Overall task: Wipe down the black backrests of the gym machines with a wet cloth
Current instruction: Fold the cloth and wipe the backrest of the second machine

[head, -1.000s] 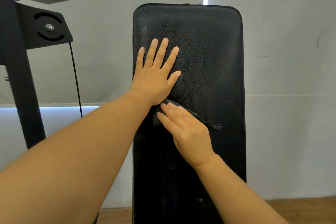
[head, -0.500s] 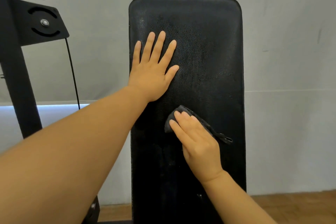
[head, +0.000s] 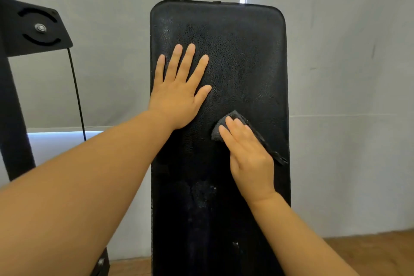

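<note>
A tall black padded backrest [head: 242,56] stands upright in the middle of the view, its surface grainy with pale specks low down. My left hand [head: 179,92] lies flat on its upper left part, fingers spread and straight. My right hand [head: 248,152] presses a dark grey cloth [head: 226,122] against the pad's right side with flat fingers; the cloth pokes out beyond my fingertips and trails out toward the pad's right edge.
A black machine frame with a round-slotted plate [head: 38,29] and a thin black cable [head: 77,96] stands at the left. Grey blinds [head: 349,74] hang behind. Wooden floor [head: 371,255] shows at the lower right.
My right hand has slid the cloth down and to the right across the pad, away from my left wrist. My left hand has stayed flat in place.
</note>
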A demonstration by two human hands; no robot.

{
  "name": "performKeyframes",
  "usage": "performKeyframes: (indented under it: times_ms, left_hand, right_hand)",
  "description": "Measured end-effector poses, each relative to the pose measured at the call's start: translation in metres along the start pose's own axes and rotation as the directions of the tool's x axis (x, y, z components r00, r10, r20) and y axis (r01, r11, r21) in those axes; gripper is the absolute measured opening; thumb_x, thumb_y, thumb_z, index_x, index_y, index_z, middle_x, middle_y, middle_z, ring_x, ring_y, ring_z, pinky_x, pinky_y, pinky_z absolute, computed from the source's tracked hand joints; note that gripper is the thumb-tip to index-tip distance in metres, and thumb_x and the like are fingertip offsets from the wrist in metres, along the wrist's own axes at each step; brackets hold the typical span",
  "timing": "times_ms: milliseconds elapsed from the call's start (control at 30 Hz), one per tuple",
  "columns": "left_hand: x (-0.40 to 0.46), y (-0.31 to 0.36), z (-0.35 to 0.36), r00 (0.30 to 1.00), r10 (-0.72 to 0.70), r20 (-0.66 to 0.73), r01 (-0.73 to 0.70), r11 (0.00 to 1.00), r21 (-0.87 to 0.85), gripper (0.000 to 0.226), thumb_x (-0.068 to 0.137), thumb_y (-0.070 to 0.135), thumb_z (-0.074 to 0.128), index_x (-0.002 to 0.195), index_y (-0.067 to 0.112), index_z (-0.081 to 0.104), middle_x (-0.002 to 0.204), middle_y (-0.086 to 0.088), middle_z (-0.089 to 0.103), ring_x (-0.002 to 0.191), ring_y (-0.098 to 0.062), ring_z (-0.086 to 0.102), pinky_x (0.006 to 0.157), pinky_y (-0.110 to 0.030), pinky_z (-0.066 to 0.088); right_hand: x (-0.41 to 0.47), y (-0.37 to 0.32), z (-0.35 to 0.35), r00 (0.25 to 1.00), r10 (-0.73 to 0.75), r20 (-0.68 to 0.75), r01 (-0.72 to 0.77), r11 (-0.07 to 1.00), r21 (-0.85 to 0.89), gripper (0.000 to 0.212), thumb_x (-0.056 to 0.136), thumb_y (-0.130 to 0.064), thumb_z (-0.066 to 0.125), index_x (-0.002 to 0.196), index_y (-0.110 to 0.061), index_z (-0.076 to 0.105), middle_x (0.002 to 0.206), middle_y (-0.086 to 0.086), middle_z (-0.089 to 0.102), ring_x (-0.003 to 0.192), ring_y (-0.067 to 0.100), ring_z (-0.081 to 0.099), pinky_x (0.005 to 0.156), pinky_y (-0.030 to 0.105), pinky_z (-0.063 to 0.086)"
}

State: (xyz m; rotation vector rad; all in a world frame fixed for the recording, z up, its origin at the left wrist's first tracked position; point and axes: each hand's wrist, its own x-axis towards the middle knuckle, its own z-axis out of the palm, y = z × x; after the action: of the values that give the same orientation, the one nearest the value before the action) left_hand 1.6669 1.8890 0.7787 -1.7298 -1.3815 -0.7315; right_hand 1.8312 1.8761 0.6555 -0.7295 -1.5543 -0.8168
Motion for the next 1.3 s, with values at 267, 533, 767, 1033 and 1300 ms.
performKeyframes:
  times_ms: [267, 533, 767, 1033, 1300]
  left_hand:
    - [-0.001, -0.002, 0.006, 0.997, 0.014, -0.074, -0.014, 1.0, 0.003, 0.06, 0.099, 0.049, 0.024, 0.152, 0.025, 0.007, 0.16, -0.006, -0.002, 0.146, -0.027, -0.007, 0.114, -0.045, -0.011]
    - [0.0, 0.0, 0.005, 0.999, 0.008, -0.045, -0.008, 1.0, -0.008, 0.07, 0.089, 0.057, 0.006, 0.151, 0.025, 0.009, 0.16, -0.006, 0.0, 0.146, -0.027, -0.005, 0.114, -0.045, -0.009]
    - [0.0, -0.001, 0.006, 0.999, 0.004, -0.054, -0.004, 1.0, 0.001, 0.069, 0.09, 0.056, 0.007, 0.151, 0.026, 0.009, 0.16, -0.005, 0.0, 0.146, -0.026, -0.006, 0.114, -0.044, -0.01]
    - [0.0, 0.0, 0.003, 0.999, -0.001, -0.034, 0.0, 1.0, -0.009, 0.06, 0.099, 0.051, 0.019, 0.152, 0.026, 0.005, 0.16, -0.005, -0.005, 0.146, -0.026, -0.01, 0.115, -0.045, -0.01]
    - [0.0, 0.0, 0.004, 0.999, 0.002, -0.034, -0.003, 1.0, -0.009, 0.061, 0.099, 0.05, 0.023, 0.152, 0.025, 0.005, 0.159, -0.005, -0.005, 0.146, -0.026, -0.01, 0.115, -0.046, -0.01]
  right_hand:
    - [0.026, 0.029, -0.006, 0.997, -0.063, 0.033, 0.063, 0.998, 0.022, 0.036, 0.087, 0.007, 0.049, 0.116, -0.007, 0.065, 0.126, 0.009, 0.06, 0.12, 0.02, 0.055, 0.106, 0.034, 0.04]
    - [0.023, 0.029, -0.001, 0.997, 0.056, -0.05, -0.054, 0.998, 0.038, 0.035, 0.088, 0.008, 0.047, 0.116, -0.004, 0.064, 0.125, 0.012, 0.06, 0.119, 0.023, 0.055, 0.108, 0.035, 0.037]
    - [0.007, 0.046, -0.016, 0.998, -0.061, 0.018, 0.06, 0.997, 0.046, 0.035, 0.09, 0.006, 0.044, 0.115, -0.006, 0.065, 0.126, 0.008, 0.06, 0.122, 0.018, 0.052, 0.107, 0.035, 0.039]
    - [0.011, 0.043, -0.01, 0.994, 0.07, -0.087, -0.071, 0.997, -0.012, 0.034, 0.09, 0.007, 0.044, 0.116, -0.003, 0.064, 0.125, 0.012, 0.06, 0.119, 0.022, 0.054, 0.107, 0.036, 0.039]
    - [-0.021, 0.051, -0.029, 1.0, 0.023, -0.009, -0.023, 1.0, -0.019, 0.034, 0.09, 0.007, 0.046, 0.115, -0.005, 0.065, 0.126, 0.008, 0.058, 0.121, 0.016, 0.051, 0.103, 0.037, 0.042]
